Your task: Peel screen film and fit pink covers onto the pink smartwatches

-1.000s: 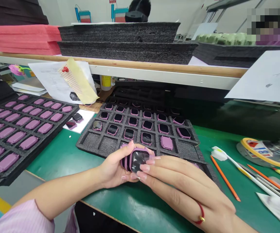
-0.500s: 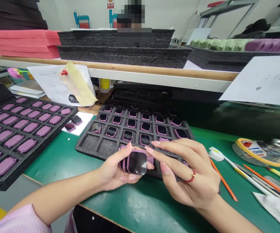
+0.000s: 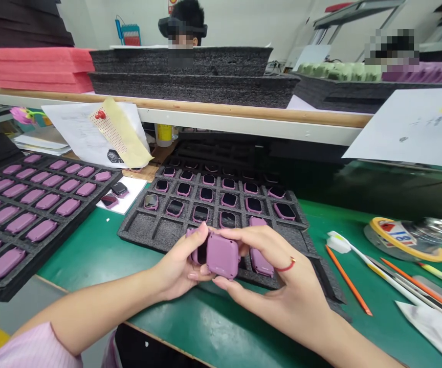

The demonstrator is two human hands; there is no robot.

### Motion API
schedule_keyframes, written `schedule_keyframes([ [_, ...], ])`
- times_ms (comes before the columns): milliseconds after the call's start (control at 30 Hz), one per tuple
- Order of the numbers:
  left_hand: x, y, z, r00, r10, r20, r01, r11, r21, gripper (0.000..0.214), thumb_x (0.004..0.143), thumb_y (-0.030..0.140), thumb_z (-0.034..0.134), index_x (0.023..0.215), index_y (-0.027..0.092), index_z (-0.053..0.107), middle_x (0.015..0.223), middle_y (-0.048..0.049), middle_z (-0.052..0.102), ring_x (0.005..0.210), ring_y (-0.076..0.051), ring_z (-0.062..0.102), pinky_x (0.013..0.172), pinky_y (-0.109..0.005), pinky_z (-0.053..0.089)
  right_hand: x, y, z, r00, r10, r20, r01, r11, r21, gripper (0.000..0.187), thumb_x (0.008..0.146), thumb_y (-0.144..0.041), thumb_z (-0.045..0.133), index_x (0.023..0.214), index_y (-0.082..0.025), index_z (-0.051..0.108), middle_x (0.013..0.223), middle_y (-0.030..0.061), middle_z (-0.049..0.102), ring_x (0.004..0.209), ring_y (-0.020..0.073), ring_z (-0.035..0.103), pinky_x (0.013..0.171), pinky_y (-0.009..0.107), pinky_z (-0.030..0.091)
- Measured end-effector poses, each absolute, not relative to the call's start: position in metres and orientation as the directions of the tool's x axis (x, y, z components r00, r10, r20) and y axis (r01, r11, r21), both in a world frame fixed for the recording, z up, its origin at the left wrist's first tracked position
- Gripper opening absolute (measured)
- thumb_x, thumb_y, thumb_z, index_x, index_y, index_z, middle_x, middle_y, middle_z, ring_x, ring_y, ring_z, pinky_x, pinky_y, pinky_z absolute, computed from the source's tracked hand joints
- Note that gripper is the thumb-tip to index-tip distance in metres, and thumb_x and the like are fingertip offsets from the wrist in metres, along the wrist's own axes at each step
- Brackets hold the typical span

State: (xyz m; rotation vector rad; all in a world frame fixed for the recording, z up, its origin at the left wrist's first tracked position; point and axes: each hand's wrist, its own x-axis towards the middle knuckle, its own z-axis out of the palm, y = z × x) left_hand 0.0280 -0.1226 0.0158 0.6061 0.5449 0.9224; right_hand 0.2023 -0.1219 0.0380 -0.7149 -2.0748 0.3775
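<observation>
My left hand (image 3: 175, 268) is shut around a small stack of pink smartwatch bodies (image 3: 198, 249), and its thumb lies on top. My right hand (image 3: 270, 276) pinches a single pink smartwatch body (image 3: 222, 255) between thumb and fingers, with its plain back facing me. That watch touches the stack in my left hand. Both hands are just in front of a black foam tray (image 3: 138, 232), whose cells hold rows of watches with dark screens up. One watch in that tray (image 3: 260, 258) lies back up, close to my right wrist.
A second foam tray (image 3: 90, 202) on the left holds rows of pink watch backs. Two watches rest on a white card (image 3: 129, 191). Orange pencils (image 3: 347, 281), a white brush (image 3: 374, 260) and a tape roll (image 3: 405, 240) lie on the green bench mat. Foam sheets fill the shelf behind, with a person beyond.
The single watch has turned over, from glossy screen up to pink back up. My right hand has moved in and taken hold of it, bringing my hands closer together.
</observation>
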Motion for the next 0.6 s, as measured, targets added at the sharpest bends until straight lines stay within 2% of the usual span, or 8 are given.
schedule_keyframes([
  [100, 0.026, -0.122, 0.021, 0.488, 0.840, -0.235, -0.576, 0.513, 0.637, 0.056, 0.065, 0.061, 0.087, 0.086, 0.013, 0.067, 0.061, 0.0012, 0.060, 0.037, 0.000, 0.033, 0.034, -0.014, 0.013, 0.205, -0.118, 0.038, -0.451, 0.600, 0.661, 0.356, 0.800, -0.483, 0.050, 0.081, -0.024, 0.081, 0.127, -0.023, 0.059, 0.109, 0.0074, 0.072, 0.094, 0.0209, 0.068, 0.080, 0.033, 0.061],
  [167, 0.025, -0.122, 0.023, 0.521, 0.818, -0.245, -0.556, 0.543, 0.629, 0.059, 0.063, 0.062, 0.087, 0.088, 0.012, 0.069, 0.066, -0.0007, 0.064, 0.037, 0.000, 0.034, 0.033, -0.014, 0.013, 0.205, -0.118, 0.038, -0.462, 0.593, 0.659, 0.359, 0.805, -0.473, 0.049, 0.082, -0.025, 0.080, 0.126, -0.024, 0.059, 0.108, 0.0073, 0.073, 0.092, 0.0213, 0.069, 0.080, 0.035, 0.061],
  [300, 0.025, -0.123, 0.020, 0.574, 0.791, -0.212, -0.532, 0.557, 0.638, 0.059, 0.068, 0.064, 0.083, 0.089, 0.009, 0.072, 0.078, -0.0075, 0.071, 0.038, 0.000, 0.036, 0.032, -0.016, 0.012, 0.205, -0.118, 0.040, -0.495, 0.569, 0.657, 0.360, 0.822, -0.441, 0.052, 0.083, -0.023, 0.078, 0.131, -0.024, 0.057, 0.110, 0.0081, 0.071, 0.096, 0.0230, 0.069, 0.084, 0.039, 0.060],
  [400, 0.025, -0.122, 0.017, 0.580, 0.789, -0.200, -0.527, 0.552, 0.646, 0.055, 0.073, 0.061, 0.081, 0.090, 0.010, 0.071, 0.073, -0.0059, 0.068, 0.041, -0.001, 0.039, 0.034, -0.014, 0.016, 0.211, -0.116, 0.044, -0.530, 0.545, 0.649, 0.378, 0.837, -0.395, 0.050, 0.083, -0.022, 0.076, 0.130, -0.024, 0.057, 0.110, 0.0085, 0.071, 0.098, 0.0235, 0.069, 0.086, 0.040, 0.059],
  [500, 0.025, -0.121, 0.018, 0.529, 0.824, -0.205, -0.569, 0.523, 0.634, 0.046, 0.074, 0.052, 0.085, 0.089, 0.012, 0.068, 0.067, -0.0026, 0.064, 0.045, -0.003, 0.044, 0.036, -0.012, 0.022, 0.225, -0.112, 0.044, -0.510, 0.563, 0.651, 0.431, 0.822, -0.372, 0.047, 0.082, -0.022, 0.076, 0.125, -0.024, 0.059, 0.108, 0.0083, 0.073, 0.096, 0.0237, 0.070, 0.084, 0.040, 0.059],
  [600, 0.024, -0.120, 0.021, 0.438, 0.852, -0.286, -0.612, 0.516, 0.599, 0.040, 0.069, 0.036, 0.091, 0.088, 0.013, 0.065, 0.079, -0.0062, 0.071, 0.047, -0.002, 0.048, 0.037, -0.010, 0.026, 0.244, -0.109, 0.039, -0.476, 0.575, 0.665, 0.527, 0.792, -0.308, 0.046, 0.082, -0.024, 0.076, 0.125, -0.025, 0.059, 0.108, 0.0088, 0.074, 0.097, 0.0253, 0.071, 0.084, 0.042, 0.059],
])
